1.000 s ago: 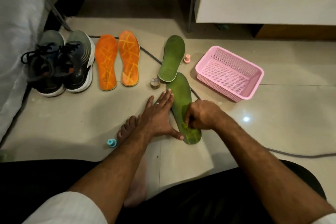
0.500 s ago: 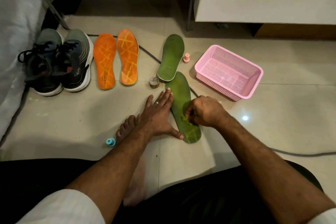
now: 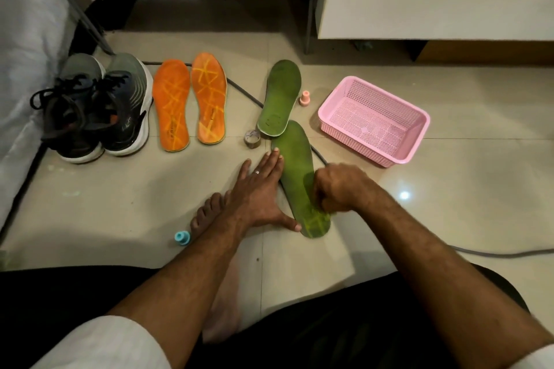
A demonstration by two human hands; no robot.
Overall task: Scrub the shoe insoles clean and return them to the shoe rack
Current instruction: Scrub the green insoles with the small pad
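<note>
A person sat on the floor (image 3: 90, 204) with both arms reaching out. The near green insole (image 3: 295, 165) lay flat on the tiles, right in front of them. Its far tip sat just under the heel end of the other green insole (image 3: 280, 96), which lay farther away.

The left hand (image 3: 257, 192) lay flat beside the near green insole. Its fingers (image 3: 271, 160) were straight and close together, touching the insole's left edge, and the thumb reached out to the insole's near end. A ring showed on one finger.

The right hand (image 3: 338, 186) was on top of the same insole, near its lower half. Its fingers were curled in tight, and the hand looked blurry. I could not tell what it held, if anything.

Two orange insoles (image 3: 190, 102) lay side by side to the left. Beside them stood a pair of dark shoes (image 3: 96, 111) with white soles and black laces. A small roll of tape (image 3: 252, 138) sat just left of where the two green insoles met. A little peach cap (image 3: 305, 98) stood right of the far green insole. A pink basket (image 3: 374, 120) sat to the right, well apart from the hands. A small blue cap (image 3: 182, 237) stood near the person's bare toes (image 3: 207, 210). A grey cable (image 3: 494, 253) ran across the floor.
</note>
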